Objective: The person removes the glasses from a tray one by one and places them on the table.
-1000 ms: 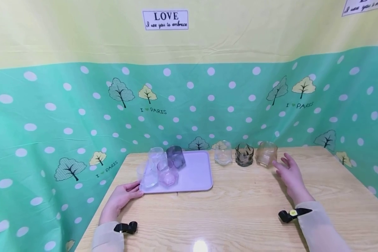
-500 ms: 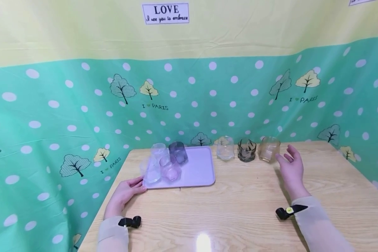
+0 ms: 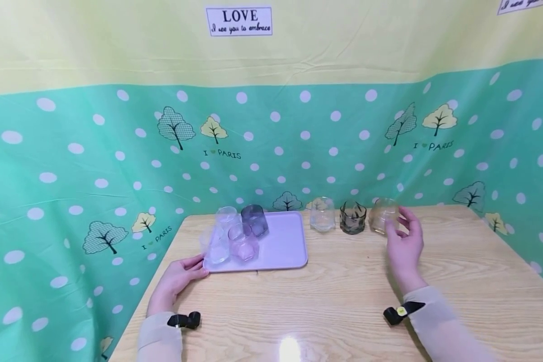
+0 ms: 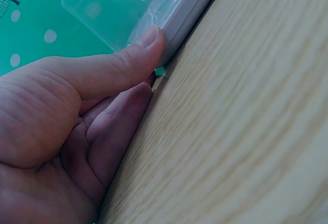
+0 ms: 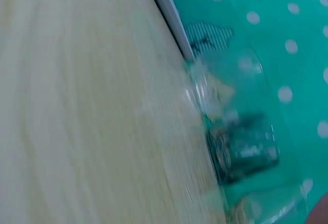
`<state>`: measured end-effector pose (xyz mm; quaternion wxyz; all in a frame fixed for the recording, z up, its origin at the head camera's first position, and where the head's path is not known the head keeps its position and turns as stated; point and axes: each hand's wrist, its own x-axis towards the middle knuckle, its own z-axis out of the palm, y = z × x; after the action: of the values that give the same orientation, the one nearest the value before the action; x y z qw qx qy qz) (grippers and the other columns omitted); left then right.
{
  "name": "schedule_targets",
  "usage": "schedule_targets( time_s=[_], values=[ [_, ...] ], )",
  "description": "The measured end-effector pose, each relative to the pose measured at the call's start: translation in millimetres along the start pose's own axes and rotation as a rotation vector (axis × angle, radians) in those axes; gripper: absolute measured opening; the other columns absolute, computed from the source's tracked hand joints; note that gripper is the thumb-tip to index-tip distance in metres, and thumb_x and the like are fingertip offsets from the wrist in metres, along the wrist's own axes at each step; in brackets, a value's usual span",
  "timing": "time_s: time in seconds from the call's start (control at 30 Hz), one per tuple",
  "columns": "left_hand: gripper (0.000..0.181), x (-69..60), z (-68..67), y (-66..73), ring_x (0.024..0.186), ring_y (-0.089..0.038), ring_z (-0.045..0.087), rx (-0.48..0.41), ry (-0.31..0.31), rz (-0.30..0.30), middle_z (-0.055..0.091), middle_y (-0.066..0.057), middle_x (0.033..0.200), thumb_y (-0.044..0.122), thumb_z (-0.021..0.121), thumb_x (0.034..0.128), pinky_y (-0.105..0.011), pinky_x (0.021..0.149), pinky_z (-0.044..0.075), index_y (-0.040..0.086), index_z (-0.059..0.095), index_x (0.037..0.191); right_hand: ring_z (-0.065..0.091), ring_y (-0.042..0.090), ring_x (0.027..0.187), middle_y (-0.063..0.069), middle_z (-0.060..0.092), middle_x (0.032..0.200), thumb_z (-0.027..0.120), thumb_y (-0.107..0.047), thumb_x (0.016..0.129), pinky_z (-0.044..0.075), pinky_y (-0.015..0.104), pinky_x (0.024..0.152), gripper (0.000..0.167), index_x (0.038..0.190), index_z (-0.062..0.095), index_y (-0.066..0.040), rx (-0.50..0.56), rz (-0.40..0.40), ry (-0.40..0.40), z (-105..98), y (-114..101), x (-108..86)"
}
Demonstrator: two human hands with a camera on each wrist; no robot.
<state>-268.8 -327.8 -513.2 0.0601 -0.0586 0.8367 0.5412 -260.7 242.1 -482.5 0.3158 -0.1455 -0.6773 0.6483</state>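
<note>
On the table, a lilac tray [image 3: 282, 241] bears several glasses on its left half: a pink glass [image 3: 244, 246], a dark grey glass [image 3: 255, 219] and clear glasses [image 3: 218, 251]. My left hand [image 3: 177, 279] holds the tray's near left corner, its thumb [image 4: 138, 55] on the rim in the left wrist view. To the right, an amber glass [image 3: 380, 215] stands at the back, and my right hand [image 3: 404, 244] has thumb and fingers around its right side. Only a sliver of that hand shows in the right wrist view, beside the amber glass [image 5: 269, 206].
A clear faceted glass [image 3: 322, 215] and a smoky dark glass [image 3: 353, 218] stand in a row between the tray and the amber glass. A green dotted cloth [image 3: 298, 151] hangs close behind the table's back edge. Wood tabletop [image 3: 326, 301] extends in front.
My right hand has moved left, from beside the amber glass to around it. My left hand stays at the tray's corner. The head view has shifted slightly.
</note>
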Motion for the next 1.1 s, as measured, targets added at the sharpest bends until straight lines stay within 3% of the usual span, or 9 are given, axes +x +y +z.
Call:
schedule_targets(
  time_s=[0.13, 0.23, 0.37, 0.53, 0.7, 0.93, 1.1],
  values=[
    [0.075, -0.8, 0.1, 1.5, 0.155, -0.036, 0.036, 0.003, -0.005, 0.003, 0.059, -0.014, 0.150, 0.018, 0.090, 0.0877, -0.057, 0.129, 0.020, 0.000, 0.056, 0.152, 0.056, 0.021, 0.117, 0.010, 0.054, 0.149, 0.070, -0.016, 0.105, 0.051, 0.022, 0.091, 0.052, 0.154, 0.055, -0.021, -0.003, -0.019, -0.087, 14.2, -6.4, -16.4],
    [0.074, -0.7, 0.0, 2.6, 0.155, -0.038, 0.035, 0.019, -0.007, 0.009, 0.058, -0.015, 0.151, 0.018, 0.090, 0.0882, -0.058, 0.129, 0.020, 0.000, 0.056, 0.152, 0.055, 0.025, 0.124, 0.013, 0.055, 0.150, 0.069, -0.012, 0.105, 0.049, 0.021, 0.094, 0.052, 0.154, 0.054, -0.014, -0.035, -0.092, -0.159, 24.8, -6.0, -25.6],
    [0.073, -1.0, -0.7, 3.3, 0.155, -0.040, 0.035, 0.045, -0.002, 0.012, 0.057, -0.017, 0.152, 0.019, 0.090, 0.0884, -0.059, 0.128, 0.020, 0.001, 0.057, 0.151, 0.057, 0.023, 0.117, 0.016, 0.059, 0.146, 0.070, -0.007, 0.103, 0.050, 0.018, 0.088, 0.051, 0.152, 0.055, -0.008, -0.074, -0.147, -0.247, 40.1, -3.4, -36.6],
    [0.072, -2.2, -0.9, 4.3, 0.155, -0.042, 0.035, 0.078, 0.003, 0.019, 0.058, -0.018, 0.151, 0.021, 0.090, 0.0884, -0.062, 0.128, 0.020, 0.002, 0.058, 0.151, 0.056, 0.030, 0.123, 0.019, 0.059, 0.144, 0.071, -0.003, 0.102, 0.047, 0.015, 0.087, 0.050, 0.149, 0.057, -0.003, -0.069, -0.146, -0.351, 59.9, -10.0, -50.6],
    [0.073, -2.6, -0.6, 5.1, 0.155, -0.042, 0.034, 0.073, -0.003, 0.028, 0.058, -0.018, 0.150, 0.020, 0.090, 0.0884, -0.061, 0.128, 0.020, 0.001, 0.058, 0.151, 0.057, 0.032, 0.129, 0.015, 0.059, 0.148, 0.072, -0.004, 0.101, 0.047, 0.016, 0.088, 0.049, 0.148, 0.058, -0.006, -0.050, -0.126, -0.415, 80.1, -4.5, -58.3],
    [0.073, -2.3, -1.9, 4.3, 0.154, -0.041, 0.036, 0.057, -0.006, 0.027, 0.061, -0.017, 0.146, 0.019, 0.090, 0.0884, -0.061, 0.128, 0.020, 0.001, 0.057, 0.151, 0.059, 0.033, 0.130, 0.015, 0.060, 0.151, 0.072, -0.008, 0.103, 0.050, 0.035, 0.101, 0.049, 0.150, 0.058, -0.008, -0.045, -0.068, -0.523, 108.7, -7.0, -77.9],
    [0.072, -2.1, -1.5, 3.8, 0.155, -0.040, 0.035, 0.053, -0.013, 0.036, 0.058, -0.017, 0.150, 0.018, 0.089, 0.0894, -0.060, 0.128, 0.020, 0.000, 0.057, 0.151, 0.061, 0.036, 0.129, 0.016, 0.061, 0.149, 0.072, -0.007, 0.101, 0.050, 0.047, 0.105, 0.048, 0.147, 0.060, -0.008, -0.037, -0.034, -0.542, 127.3, -5.9, -89.6]
  ],
)
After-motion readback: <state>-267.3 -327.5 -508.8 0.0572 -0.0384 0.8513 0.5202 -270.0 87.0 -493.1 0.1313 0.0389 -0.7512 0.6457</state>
